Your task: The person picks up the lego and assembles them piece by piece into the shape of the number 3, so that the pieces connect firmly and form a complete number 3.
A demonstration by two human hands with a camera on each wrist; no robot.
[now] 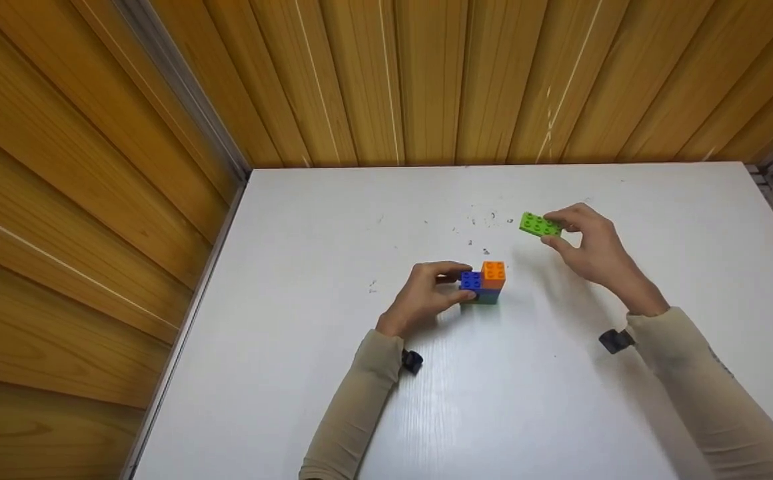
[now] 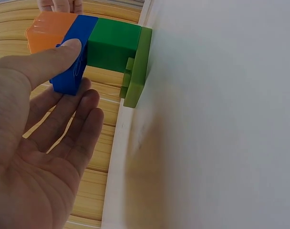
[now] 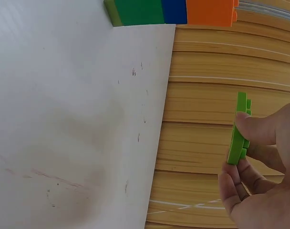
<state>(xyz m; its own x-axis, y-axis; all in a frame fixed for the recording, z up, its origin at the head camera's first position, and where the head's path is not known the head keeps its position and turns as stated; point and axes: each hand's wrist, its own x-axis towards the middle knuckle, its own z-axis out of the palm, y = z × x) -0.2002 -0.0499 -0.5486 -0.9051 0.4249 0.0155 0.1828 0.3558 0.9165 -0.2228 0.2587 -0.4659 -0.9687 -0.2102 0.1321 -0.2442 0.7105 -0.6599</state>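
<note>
My left hand (image 1: 423, 293) pinches the blue flat brick (image 1: 471, 280) between thumb and fingers. This brick belongs to a small stack. An orange block (image 1: 494, 273) sits on one end of the blue brick, whose other studs show. Under it, the left wrist view shows a dark green block (image 2: 114, 44) on a light green flat brick (image 2: 141, 71) at the tabletop. To the right and farther back, my right hand (image 1: 590, 250) grips another light green flat brick (image 1: 537, 225) by one end. The right wrist view shows that brick (image 3: 237, 143) held off the table, apart from the stack.
The stack stands on a white table (image 1: 333, 220) with dark scuff marks near its middle. Wood-patterned panels (image 1: 426, 80) rise behind the table and on the left. Each sleeved wrist carries a small black device (image 1: 412, 362).
</note>
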